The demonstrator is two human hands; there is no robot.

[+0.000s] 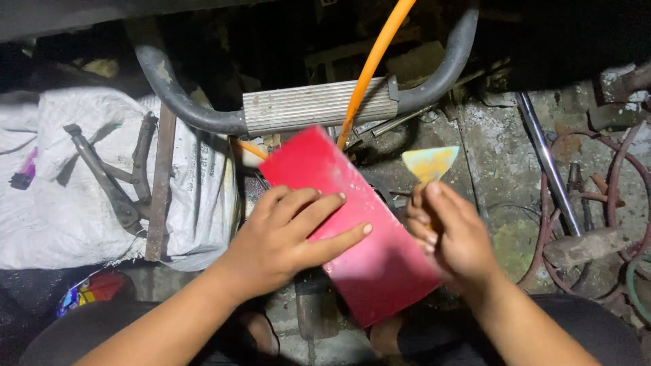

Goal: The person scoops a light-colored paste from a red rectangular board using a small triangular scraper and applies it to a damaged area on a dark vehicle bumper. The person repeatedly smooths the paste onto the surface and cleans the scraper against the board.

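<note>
A flat red rectangular board [380, 264] lies tilted in front of me, over my lap. My left hand [288, 234] rests flat on its middle, fingers spread across the red surface. My right hand [451, 234] is at the board's right edge, fingers closed on the handle end of a small yellow scraper [430, 163] whose wide blade points up and away from me. The blade is clear of the board.
A grey curved bar with a ribbed metal step [319, 105] lies beyond the board, crossed by an orange hose [369, 68]. Left, a white sack [68, 203] carries rusty metal tools [112, 183]. Right, a steel rod [546, 163] and wire loops [610, 203] lie on dirty concrete.
</note>
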